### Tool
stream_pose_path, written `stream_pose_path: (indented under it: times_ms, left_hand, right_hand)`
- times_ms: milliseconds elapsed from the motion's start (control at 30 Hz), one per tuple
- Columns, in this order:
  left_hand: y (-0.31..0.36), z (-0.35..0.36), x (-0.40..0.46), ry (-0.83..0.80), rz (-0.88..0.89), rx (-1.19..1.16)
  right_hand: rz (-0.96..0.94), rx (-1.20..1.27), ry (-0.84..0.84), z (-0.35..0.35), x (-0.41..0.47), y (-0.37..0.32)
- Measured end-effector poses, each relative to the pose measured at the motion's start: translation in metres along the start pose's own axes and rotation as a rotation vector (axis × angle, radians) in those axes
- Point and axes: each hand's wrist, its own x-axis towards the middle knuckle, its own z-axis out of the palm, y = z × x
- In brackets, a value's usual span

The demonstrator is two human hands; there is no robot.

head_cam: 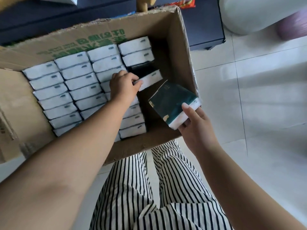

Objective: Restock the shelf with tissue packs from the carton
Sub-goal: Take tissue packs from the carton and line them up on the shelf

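Observation:
An open cardboard carton (181,52) on the floor holds several rows of tissue packs (78,82) standing on edge, white ends up. My left hand (123,87) reaches into the carton and pinches the end of one white-ended pack (152,78) in the right-hand column, which sits raised beside a dark gap. My right hand (193,123) grips a dark green tissue pack (172,103) by its near end, holding it tilted over the carton's right front corner.
A dark blue cabinet or shelf base (204,25) stands behind the carton. A white rounded object (259,12) is at the top right. Pale floor tiles (265,105) spread to the right. My striped trousers (149,196) are below the carton.

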Motion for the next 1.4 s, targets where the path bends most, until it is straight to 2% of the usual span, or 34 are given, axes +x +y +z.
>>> stream_pose_path:
  times_ms: [167,367,467,567,667,733,800,900,1033,1100,1233,1333,1400]
  left_hand:
    - [0.004,-0.005,-0.012,0.020,0.034,-0.118]
    - [0.019,-0.055,-0.044,0.125,-0.188,-0.422]
    - [0.009,-0.086,-0.067,0.231,-0.288,-0.483]
    - [-0.016,-0.119,-0.095,0.395,-0.331,-0.431]
    - [-0.042,-0.136,-0.121,0.557,-0.245,-0.268]
    - [-0.063,-0.137,-0.134,0.598,-0.232,-0.178]
    - [-0.081,-0.128,-0.139,0.588,-0.251,-0.120]
    - [-0.103,-0.095,-0.136,0.409,-0.335,-0.105]
    - [-0.115,-0.052,-0.133,0.281,-0.264,-0.090]
    - [-0.119,-0.045,-0.128,0.290,-0.267,-0.093]
    - [-0.126,-0.060,-0.115,0.337,-0.313,-0.167]
    - [-0.139,-0.081,-0.106,0.432,-0.347,-0.217]
    - [-0.146,-0.091,-0.098,0.411,-0.421,-0.285]
  right_hand:
    - [-0.037,-0.010,-0.017,0.002,-0.006,-0.009]
    - [-0.138,-0.073,-0.092,0.011,-0.022,-0.029]
    - [-0.125,-0.100,-0.175,0.021,-0.026,-0.035]
    - [-0.080,-0.207,-0.289,0.040,-0.029,-0.033]
    - [-0.044,-0.301,-0.378,0.056,-0.024,-0.022]
    - [0.003,-0.325,-0.432,0.069,-0.018,-0.008]
    - [0.027,-0.356,-0.427,0.077,-0.011,0.006]
    - [0.045,-0.427,-0.411,0.080,0.003,0.029]
    - [0.023,-0.571,-0.303,0.070,0.019,0.043]
    - [0.019,-0.585,-0.249,0.066,0.026,0.044]
    - [0.013,-0.589,-0.248,0.066,0.033,0.039]
    - [-0.068,-0.765,-0.229,0.068,0.039,0.039]
    - [-0.113,-0.851,-0.184,0.069,0.046,0.041]
